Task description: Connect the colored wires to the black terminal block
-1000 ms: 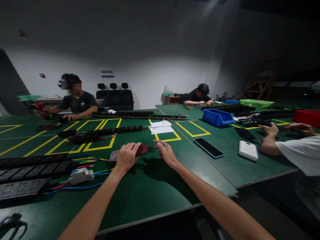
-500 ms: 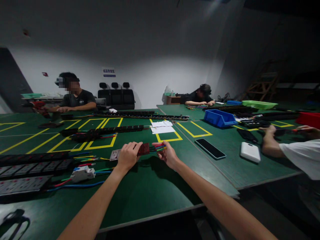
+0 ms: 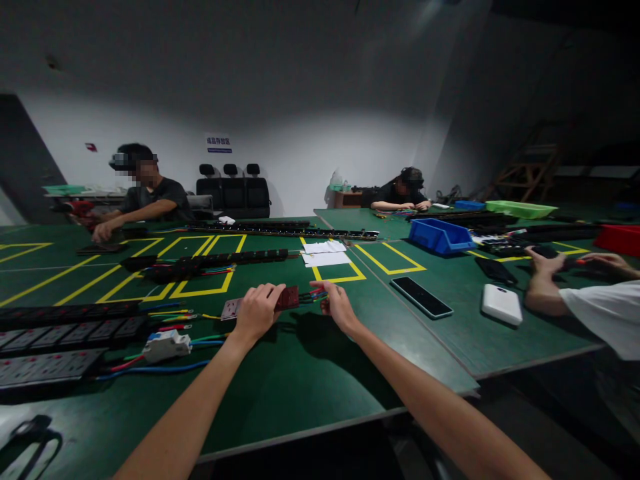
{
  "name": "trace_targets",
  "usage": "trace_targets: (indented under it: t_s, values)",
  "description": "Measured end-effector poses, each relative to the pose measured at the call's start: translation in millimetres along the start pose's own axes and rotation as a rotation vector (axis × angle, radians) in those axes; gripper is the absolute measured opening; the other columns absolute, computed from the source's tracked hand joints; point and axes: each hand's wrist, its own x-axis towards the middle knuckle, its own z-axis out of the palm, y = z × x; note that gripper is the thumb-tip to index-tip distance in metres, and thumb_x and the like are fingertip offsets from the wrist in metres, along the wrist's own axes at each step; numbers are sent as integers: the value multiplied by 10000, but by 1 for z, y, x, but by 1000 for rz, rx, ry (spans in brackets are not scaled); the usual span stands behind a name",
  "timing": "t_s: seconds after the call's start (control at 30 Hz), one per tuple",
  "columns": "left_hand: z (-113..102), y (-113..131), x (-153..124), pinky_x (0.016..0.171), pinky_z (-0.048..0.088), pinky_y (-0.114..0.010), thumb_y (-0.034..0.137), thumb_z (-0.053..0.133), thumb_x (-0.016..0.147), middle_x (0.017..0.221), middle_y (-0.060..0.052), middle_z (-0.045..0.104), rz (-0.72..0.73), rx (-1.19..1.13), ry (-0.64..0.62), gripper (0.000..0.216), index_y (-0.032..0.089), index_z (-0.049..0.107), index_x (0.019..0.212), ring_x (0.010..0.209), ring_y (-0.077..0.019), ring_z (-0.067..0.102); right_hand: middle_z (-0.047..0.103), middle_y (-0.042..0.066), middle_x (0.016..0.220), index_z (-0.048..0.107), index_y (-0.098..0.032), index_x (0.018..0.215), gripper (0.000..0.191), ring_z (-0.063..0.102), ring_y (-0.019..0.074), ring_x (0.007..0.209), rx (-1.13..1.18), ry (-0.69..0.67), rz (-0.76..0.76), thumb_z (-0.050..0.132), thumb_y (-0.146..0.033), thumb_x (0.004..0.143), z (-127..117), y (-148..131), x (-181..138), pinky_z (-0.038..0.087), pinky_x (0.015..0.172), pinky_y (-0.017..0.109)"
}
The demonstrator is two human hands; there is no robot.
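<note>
My left hand (image 3: 256, 313) is closed over a socket strip (image 3: 289, 298), whose dark red end sticks out to the right of my fingers. A pale part of the strip shows on the hand's other side. From the red end, several coloured wires (image 3: 306, 297) run right to my right hand (image 3: 339, 308). Its fingers are curled around the wire ends, which they partly hide. Left of my hands lie black power strips (image 3: 45, 370) with loose lugged wires, and a white breaker (image 3: 167, 345) joined to red, green and blue wires.
On the green table (image 3: 280, 400) are a phone (image 3: 421, 297), a white box-like device (image 3: 501, 304), paper sheets (image 3: 325, 255) and a blue bin (image 3: 440, 237). A co-worker's hands (image 3: 545, 261) work at the right. Two other people sit across the table.
My right hand's fingers have shifted slightly on the wires, and their ends show less now. My left hand stays put. The far-left co-worker's hand has moved left and down.
</note>
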Motion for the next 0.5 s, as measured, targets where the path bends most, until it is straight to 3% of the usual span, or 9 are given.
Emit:
trace_targets:
  t_s: [0.13, 0.33, 0.5]
  values:
    - [0, 0, 0, 838, 465, -402, 185, 642, 854, 1113, -132, 665, 4, 0, 4, 452, 160, 579, 1300, 988, -281, 620, 664, 63, 839, 749, -154, 1087, 514, 467, 90, 501, 16, 2, 8, 492, -560, 907, 0, -2, -2, 371, 425, 216]
    - [-2, 0, 0, 835, 462, -402, 197, 649, 853, 1124, -131, 663, -8, 7, 9, 463, 160, 572, 1308, 982, -280, 615, 578, 17, 594, 726, -128, 1168, 672, 447, 95, 415, 128, -130, 121, 375, -649, 929, -2, -3, 0, 248, 400, 210]
    - [1, -2, -1, 838, 459, -410, 202, 663, 844, 1127, -129, 660, -3, 20, 0, 487, 164, 565, 1320, 982, -283, 609, 631, 47, 643, 749, -122, 1103, 589, 455, 95, 422, 149, -121, 134, 380, -552, 942, -4, 2, 4, 258, 396, 211]
